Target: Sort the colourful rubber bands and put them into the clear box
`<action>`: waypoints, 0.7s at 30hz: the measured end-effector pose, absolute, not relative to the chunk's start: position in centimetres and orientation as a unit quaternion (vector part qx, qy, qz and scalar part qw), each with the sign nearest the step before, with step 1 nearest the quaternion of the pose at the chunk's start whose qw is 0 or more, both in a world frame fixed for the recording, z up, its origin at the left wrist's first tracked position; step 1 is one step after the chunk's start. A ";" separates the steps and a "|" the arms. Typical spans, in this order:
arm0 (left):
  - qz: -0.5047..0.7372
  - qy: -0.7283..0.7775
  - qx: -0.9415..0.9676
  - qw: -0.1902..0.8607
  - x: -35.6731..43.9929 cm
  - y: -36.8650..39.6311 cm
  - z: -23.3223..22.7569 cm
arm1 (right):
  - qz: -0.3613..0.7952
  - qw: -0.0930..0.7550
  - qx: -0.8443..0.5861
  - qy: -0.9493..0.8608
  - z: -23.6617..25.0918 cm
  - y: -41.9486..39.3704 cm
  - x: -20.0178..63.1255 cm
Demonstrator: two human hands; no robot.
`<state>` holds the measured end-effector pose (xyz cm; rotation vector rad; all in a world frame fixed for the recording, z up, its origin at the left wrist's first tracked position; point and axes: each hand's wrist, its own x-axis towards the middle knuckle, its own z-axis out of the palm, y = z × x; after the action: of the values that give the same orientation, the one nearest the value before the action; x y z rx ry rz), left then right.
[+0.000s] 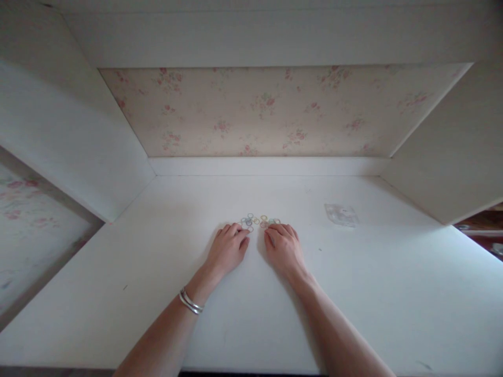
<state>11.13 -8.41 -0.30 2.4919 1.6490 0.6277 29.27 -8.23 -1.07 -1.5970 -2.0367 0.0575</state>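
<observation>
Several small coloured rings [259, 221] lie in a loose cluster on the white desk top [157, 272]. My left hand [228, 248] rests palm down just below the cluster, its fingertips at the left rings. My right hand [283, 247] lies palm down beside it, fingertips touching the right rings. Both hands have slightly curled fingers, and whether either pinches a ring cannot be told. A silver bracelet [190, 302] sits on my left wrist.
A small clear plastic bag [341, 214] lies flat to the right of the rings. White side panels [78, 141] stand on the left and on the right. Floral wallpaper [275, 110] covers the back wall.
</observation>
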 end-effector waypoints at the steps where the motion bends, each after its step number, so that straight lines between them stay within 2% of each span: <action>1: 0.196 0.541 0.816 0.050 11.2 -8.5 -0.3 | 0.018 0.265 -0.599 -0.756 -1.0 -8.3 29.2; 5: 0.148 0.545 0.821 0.083 11.2 -8.7 -0.3 | 0.031 0.219 -0.632 -0.743 -0.6 -8.5 28.9; 10: 0.152 0.547 0.818 0.092 11.2 -8.8 -0.5 | 0.063 0.161 -0.663 -0.729 -0.4 -9.1 28.6; 21: 0.134 0.559 0.812 0.099 11.4 -8.8 -0.4 | 0.053 0.166 -0.662 -0.729 -0.7 -9.1 28.7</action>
<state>11.39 -8.83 -0.36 2.4024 1.6532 0.3959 28.69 -9.09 -0.67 -1.8849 -2.0754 0.1518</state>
